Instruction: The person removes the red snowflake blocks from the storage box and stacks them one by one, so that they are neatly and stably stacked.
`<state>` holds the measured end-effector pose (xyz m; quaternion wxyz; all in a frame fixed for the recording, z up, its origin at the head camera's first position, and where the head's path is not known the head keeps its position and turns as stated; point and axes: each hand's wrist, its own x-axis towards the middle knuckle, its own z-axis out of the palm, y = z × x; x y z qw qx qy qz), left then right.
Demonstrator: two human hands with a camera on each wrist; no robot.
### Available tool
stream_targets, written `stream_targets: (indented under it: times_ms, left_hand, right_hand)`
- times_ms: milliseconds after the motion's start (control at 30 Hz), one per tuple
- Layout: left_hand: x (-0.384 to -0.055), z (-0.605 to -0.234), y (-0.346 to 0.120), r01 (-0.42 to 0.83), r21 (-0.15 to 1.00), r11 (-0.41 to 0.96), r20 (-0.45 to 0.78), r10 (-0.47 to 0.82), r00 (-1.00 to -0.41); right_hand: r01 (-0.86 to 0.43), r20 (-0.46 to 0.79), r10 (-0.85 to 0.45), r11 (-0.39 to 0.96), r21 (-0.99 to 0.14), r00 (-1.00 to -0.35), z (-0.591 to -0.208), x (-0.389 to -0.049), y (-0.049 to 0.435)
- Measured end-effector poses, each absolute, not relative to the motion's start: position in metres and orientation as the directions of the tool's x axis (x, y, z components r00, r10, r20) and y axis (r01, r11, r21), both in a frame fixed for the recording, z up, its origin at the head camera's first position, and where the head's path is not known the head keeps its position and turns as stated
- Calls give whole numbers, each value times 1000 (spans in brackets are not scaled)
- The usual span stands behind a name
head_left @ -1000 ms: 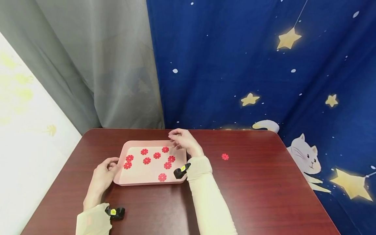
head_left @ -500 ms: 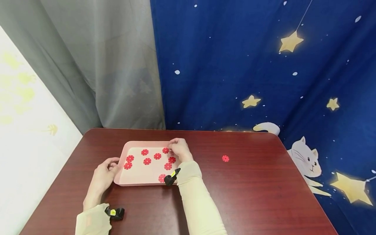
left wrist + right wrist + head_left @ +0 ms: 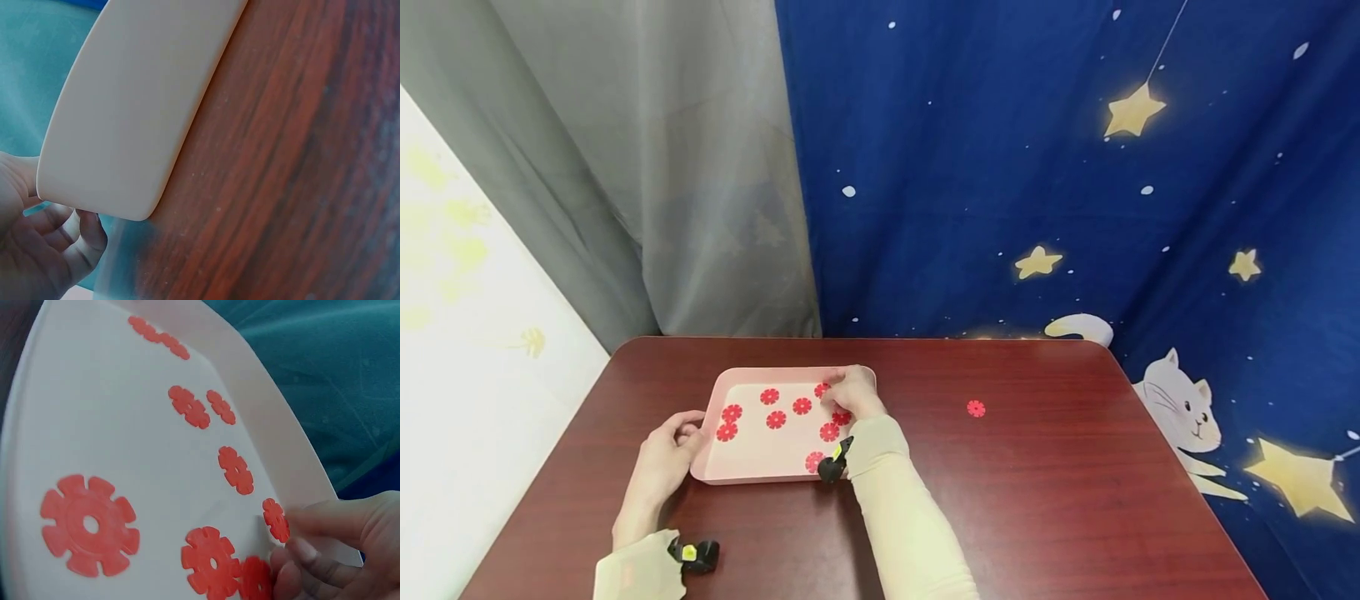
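Observation:
A shallow pink tray (image 3: 752,458) lies on the table, with several red notched discs (image 3: 776,420) flat inside it. My left hand (image 3: 662,458) grips the tray's left edge; the left wrist view shows its thumb and fingers (image 3: 94,240) at the tray's corner. Inside the tray's far right part is my right hand (image 3: 857,393), fingers bent downward. In the right wrist view its fingertips (image 3: 303,550) are close beside one disc (image 3: 276,520) near the wall and another disc (image 3: 256,578). Nothing is visibly lifted; whether the fingertips touch a disc I cannot tell.
One more red disc (image 3: 976,408) lies on the brown table (image 3: 1060,483), to the right of the tray. A grey curtain (image 3: 730,208) and a blue starry curtain (image 3: 940,208) hang behind the table.
My right hand has moved left and down, from above the tray's far right corner to low over the discs. The left hand stays at the tray's left edge. The discs keep their places.

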<state>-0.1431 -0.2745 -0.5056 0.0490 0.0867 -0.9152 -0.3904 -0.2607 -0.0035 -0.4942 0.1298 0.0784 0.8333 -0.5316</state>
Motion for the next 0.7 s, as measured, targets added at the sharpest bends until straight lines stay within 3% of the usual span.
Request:
stream_targets:
  times_ms: [133,333,700]
  left_hand:
    - [-143,-507,-274,-113,729,675,26,-192,-981]
    - [-143,-507,-275,-109,732,673,31,-192,-981]
    - [-146,-509,-275,-101,718,689,56,-201,-978]
  right_hand:
    - [197,-256,-25,568,-799,-966,-496,-260,-3]
    - [155,-244,-50,644,-749,-969,-500,-257,-8]
    - [136,-241,-96,604,-785,-966,-505,-259,-5]
